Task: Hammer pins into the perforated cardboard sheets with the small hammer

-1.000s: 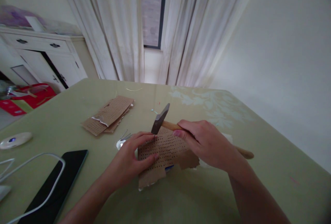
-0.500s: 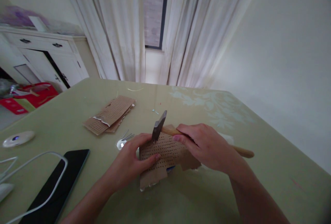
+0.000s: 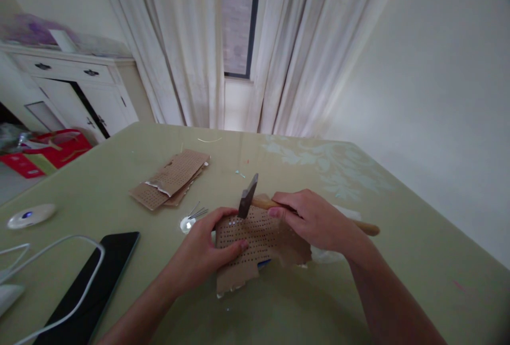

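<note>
My right hand (image 3: 314, 220) is closed around the wooden handle of a hammer (image 3: 248, 196), gripping it partway along with the butt sticking out on the right. The metal head is over the far left part of a brown piece of cardboard (image 3: 255, 236) dotted with rows of small holes. Small shiny dots show in the cardboard near the head; I cannot make out what they are. My left hand (image 3: 205, 244) grips the cardboard's left side, thumb on top and the other fingers along the far left edge. Something blue peeks out under the near edge.
Several thin nails (image 3: 197, 212) lie by a small shiny round object (image 3: 187, 224). More perforated cardboard (image 3: 175, 177) is stacked farther left. A black tablet (image 3: 90, 281), a white cable (image 3: 98, 265) and a white oval device (image 3: 32, 216) occupy the table's left side.
The hammer head has shifted slightly right, uncovering the shiny dots in the cardboard. My left hand keeps its place on the cardboard. The whole view has moved a little.
</note>
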`<state>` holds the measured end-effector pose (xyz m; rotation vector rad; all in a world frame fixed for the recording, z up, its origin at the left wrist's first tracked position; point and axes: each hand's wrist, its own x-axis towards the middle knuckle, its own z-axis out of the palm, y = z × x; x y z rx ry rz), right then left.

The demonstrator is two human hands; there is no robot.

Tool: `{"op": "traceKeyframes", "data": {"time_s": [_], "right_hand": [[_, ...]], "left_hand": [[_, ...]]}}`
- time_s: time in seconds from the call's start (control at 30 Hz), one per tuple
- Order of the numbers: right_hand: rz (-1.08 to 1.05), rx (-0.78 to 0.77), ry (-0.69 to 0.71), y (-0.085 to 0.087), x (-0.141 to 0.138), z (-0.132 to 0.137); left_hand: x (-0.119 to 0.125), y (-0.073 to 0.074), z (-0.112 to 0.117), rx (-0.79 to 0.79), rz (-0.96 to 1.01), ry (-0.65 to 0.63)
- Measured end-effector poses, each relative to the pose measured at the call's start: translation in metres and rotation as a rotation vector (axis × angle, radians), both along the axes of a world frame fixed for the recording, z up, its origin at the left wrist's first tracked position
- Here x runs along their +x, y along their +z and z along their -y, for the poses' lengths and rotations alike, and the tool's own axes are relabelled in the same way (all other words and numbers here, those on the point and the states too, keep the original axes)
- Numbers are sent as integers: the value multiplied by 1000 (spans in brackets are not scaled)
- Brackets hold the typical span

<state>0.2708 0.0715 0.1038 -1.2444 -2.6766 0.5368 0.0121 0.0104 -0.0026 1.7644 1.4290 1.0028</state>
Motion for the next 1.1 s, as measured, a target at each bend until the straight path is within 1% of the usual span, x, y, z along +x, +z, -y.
{"op": "traceKeyframes", "data": {"time_s": [0.13, 0.2, 0.27, 0.3, 0.33, 0.37, 0.4, 0.43, 0.47, 0.53, 0.63, 0.73, 0.83, 0.97, 1.1], "right_hand": [[67, -25, -7, 2, 3, 0], [39, -29, -3, 5, 5, -1], [-16, -29, -9, 8, 9, -2], [-32, -24, -18, 9, 10, -3], [-37, -18, -30, 10, 12, -5], [-34, -15, -41, 10, 14, -6], [-28, -11, -51, 10, 15, -7], [-22, -8, -56, 9, 16, -8], [-18, -5, -60, 7, 16, -9], [-8, 12, -67, 2, 16, -11], [10, 54, -73, -8, 14, -14], [22, 18, -57, -17, 12, -19], [0, -56, -31, -21, 11, -27], [-28, -161, 2, -22, 12, -33], [-94, -220, 31, -23, 15, -37]], "left_hand": [[0, -1, 4, -3, -12, -7], [-1, -1, 5, -12, -5, -20], [-7, 0, 1, -30, 54, -30], [-13, -1, -2, -30, 86, -16], [-19, -2, -7, -22, 99, 22], [-27, -4, -13, -10, 69, 84], [-35, -6, -18, 16, -14, 175], [-44, -10, -24, 34, -154, 290], [-52, -14, -29, 19, -315, 374], [-63, -22, -36, -4, -450, 450], [-70, -34, -41, -24, -530, 452], [-68, -41, -43, -24, -588, 431], [-67, -43, -45, -19, -617, 402], [-68, -45, -47, -7, -631, 373], [-68, -47, -48, -12, -628, 367]]}}
